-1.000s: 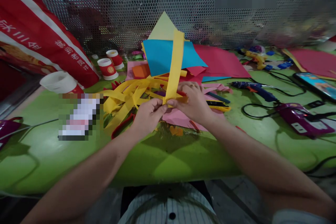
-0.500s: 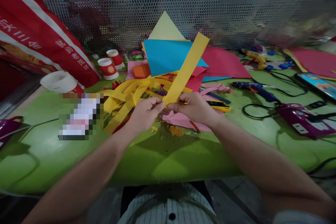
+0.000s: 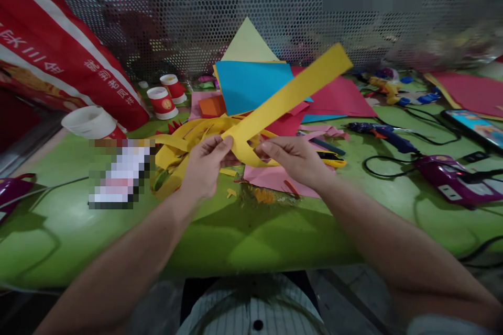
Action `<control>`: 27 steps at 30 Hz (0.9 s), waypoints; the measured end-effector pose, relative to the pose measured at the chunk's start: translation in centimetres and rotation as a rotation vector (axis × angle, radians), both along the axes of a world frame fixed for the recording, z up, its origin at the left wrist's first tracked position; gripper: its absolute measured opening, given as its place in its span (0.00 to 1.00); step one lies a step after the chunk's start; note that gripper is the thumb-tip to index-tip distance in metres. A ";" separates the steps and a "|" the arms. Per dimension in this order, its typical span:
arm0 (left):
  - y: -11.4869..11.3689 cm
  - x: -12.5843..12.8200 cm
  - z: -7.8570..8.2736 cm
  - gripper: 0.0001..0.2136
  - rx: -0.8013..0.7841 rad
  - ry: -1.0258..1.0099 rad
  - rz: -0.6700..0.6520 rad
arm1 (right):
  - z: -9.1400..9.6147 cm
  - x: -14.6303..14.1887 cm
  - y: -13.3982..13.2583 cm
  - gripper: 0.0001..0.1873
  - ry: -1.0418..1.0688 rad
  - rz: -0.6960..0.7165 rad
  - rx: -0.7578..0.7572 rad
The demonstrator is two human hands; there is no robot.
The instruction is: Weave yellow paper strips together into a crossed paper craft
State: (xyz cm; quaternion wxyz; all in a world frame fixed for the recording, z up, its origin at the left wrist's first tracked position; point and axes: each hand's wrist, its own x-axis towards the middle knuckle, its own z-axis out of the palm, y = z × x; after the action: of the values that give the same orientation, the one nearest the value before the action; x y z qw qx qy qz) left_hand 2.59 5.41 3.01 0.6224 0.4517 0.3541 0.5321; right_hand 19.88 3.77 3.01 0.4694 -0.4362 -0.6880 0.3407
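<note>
The left hand (image 3: 204,165) pinches a yellow strip (image 3: 291,91) between thumb and finger, above the green tabletop (image 3: 271,241). One end sticks up to the right, in front of blue paper (image 3: 251,84). The strip curls by the right hand (image 3: 302,159); I cannot tell if those fingers grip it. Pink paper (image 3: 279,179) lies below.

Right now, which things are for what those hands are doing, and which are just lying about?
Likely for the job:
- bent yellow paper strip, pinched in the left hand
- heap of loose yellow paper strips

Probably just lying about:
- small red-and-white paper cups
- large red-and-white printed bag
- purple socket box
</note>
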 end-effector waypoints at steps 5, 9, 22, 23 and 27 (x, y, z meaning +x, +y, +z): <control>0.2 -0.5 0.6 0.09 -0.124 0.050 -0.135 | -1.0 0.4 0.3 0.10 -0.355 -0.134 0.504; -0.1 -0.5 0.6 0.10 -0.140 0.183 -0.260 | -1.4 0.6 0.3 0.13 -0.501 -0.088 0.742; -0.8 0.4 -0.4 0.10 0.067 0.313 -0.139 | -2.4 -1.3 0.3 0.17 0.221 -0.077 -0.107; -0.8 0.4 -0.4 0.10 0.075 0.314 -0.146 | -2.4 -1.3 0.4 0.17 0.223 -0.100 -0.144; -1.0 0.3 -0.3 0.08 0.092 0.299 -0.157 | -1.7 -1.5 0.3 0.20 0.233 -0.159 -0.227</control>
State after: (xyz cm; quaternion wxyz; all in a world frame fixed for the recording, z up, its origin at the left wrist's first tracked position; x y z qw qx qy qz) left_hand 2.93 4.43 2.72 0.5810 0.5802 0.3817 0.4244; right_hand 18.37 4.06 1.29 0.5190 -0.4969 -0.5494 0.4265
